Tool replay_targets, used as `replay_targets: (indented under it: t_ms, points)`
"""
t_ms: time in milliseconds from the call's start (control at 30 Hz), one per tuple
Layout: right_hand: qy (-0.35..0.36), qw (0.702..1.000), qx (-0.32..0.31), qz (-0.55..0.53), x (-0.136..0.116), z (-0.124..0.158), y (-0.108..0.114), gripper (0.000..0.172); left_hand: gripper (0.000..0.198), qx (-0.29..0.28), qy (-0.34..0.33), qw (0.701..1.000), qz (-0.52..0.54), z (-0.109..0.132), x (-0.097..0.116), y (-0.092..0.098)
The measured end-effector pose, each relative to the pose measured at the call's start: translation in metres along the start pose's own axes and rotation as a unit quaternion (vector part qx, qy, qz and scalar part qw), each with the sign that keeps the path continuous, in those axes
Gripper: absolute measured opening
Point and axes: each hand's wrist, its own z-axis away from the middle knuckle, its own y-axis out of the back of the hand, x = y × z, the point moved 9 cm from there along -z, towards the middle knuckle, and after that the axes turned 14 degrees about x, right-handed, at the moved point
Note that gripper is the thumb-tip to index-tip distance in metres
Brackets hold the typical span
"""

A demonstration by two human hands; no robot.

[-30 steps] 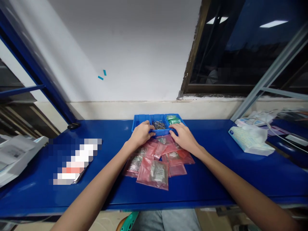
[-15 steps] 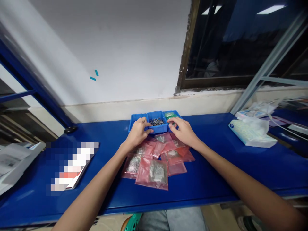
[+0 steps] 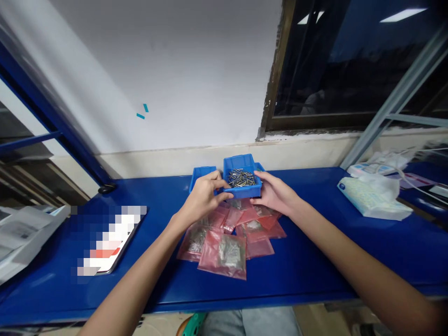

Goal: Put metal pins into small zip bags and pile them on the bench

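A blue plastic bin (image 3: pixel 241 192) holding many small metal screws or pins (image 3: pixel 241 178) is raised above the table between my hands. My left hand (image 3: pixel 209 192) pinches its front left edge between thumb and fingers. Around the bin's right side my right hand (image 3: pixel 275 189) is closed, thumb at the rim and fingers below. Another blue bin (image 3: pixel 203 172) stands behind my left hand. A further blue bin (image 3: pixel 259 166) is mostly hidden behind the raised one. Below lie several pink plastic bags (image 3: pixel 223 254) with small metal parts inside, overlapping in a pile.
A phone with a blurred screen (image 3: pixel 115 242) lies on the blue table (image 3: pixel 301 280) at left, near white papers (image 3: pixel 28 238). A tissue pack (image 3: pixel 371 198) sits at right, with cables behind it. The wall (image 3: pixel 182 93) rises behind the bins.
The bin of metal pieces has come up from between the other two bins, toward me and slightly right. My right hand has moved from the right-hand bin onto its side.
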Motion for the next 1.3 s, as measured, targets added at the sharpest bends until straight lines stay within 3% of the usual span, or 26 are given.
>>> replay_targets:
  t_ms: [133, 267, 367, 433, 700, 833, 967, 1033, 1133, 1200, 1300]
  points:
    - [-0.012, 0.998, -0.005, -0.062, 0.003, -0.001, -0.001, 0.02, 0.014, 0.001, -0.016, 1.0, 0.016, 0.001, -0.007, 0.0]
    - [-0.01, 0.996, 0.049, -0.077, 0.003, -0.003, 0.007, 0.018, 0.056, 0.004, 0.024, 1.0, -0.005, 0.004, -0.049, 0.009]
    - [0.004, 0.997, 0.055, -0.062, -0.002, -0.003, 0.01, 0.021, 0.033, -0.055, 0.06, 0.995, -0.049, 0.011, -0.082, 0.005]
    - [0.012, 0.997, 0.05, -0.055, -0.003, -0.004, 0.01, 0.023, 0.016, -0.087, 0.07, 0.993, -0.049, 0.014, -0.091, 0.001]
    - [0.066, 0.996, 0.053, -0.032, -0.004, -0.012, 0.015, 0.022, 0.012, -0.103, 0.082, 0.99, -0.047, 0.015, -0.086, -0.004]
    - [0.098, 0.993, 0.071, -0.005, -0.01, -0.007, 0.014, 0.02, 0.022, -0.088, 0.019, 0.99, -0.109, 0.01, -0.073, 0.003]
    - [0.144, 0.986, 0.077, 0.02, -0.02, 0.001, 0.009, 0.026, 0.023, -0.091, -0.035, 0.958, -0.268, 0.019, -0.029, 0.005]
    - [0.162, 0.983, 0.082, 0.034, -0.022, 0.003, 0.008, 0.027, 0.022, -0.096, -0.031, 0.95, -0.297, 0.036, -0.002, 0.0]
    - [0.181, 0.977, 0.083, 0.071, -0.02, 0.001, 0.008, 0.024, 0.034, -0.081, -0.001, 0.96, -0.267, 0.073, 0.027, -0.012]
    - [0.191, 0.973, 0.082, 0.103, -0.017, -0.002, 0.008, 0.022, 0.042, -0.049, 0.028, 0.96, -0.275, 0.094, 0.033, -0.017]
    - [0.224, 0.957, 0.084, 0.161, -0.015, -0.007, 0.01, 0.025, 0.051, -0.051, 0.052, 0.955, -0.287, 0.114, 0.032, -0.03]
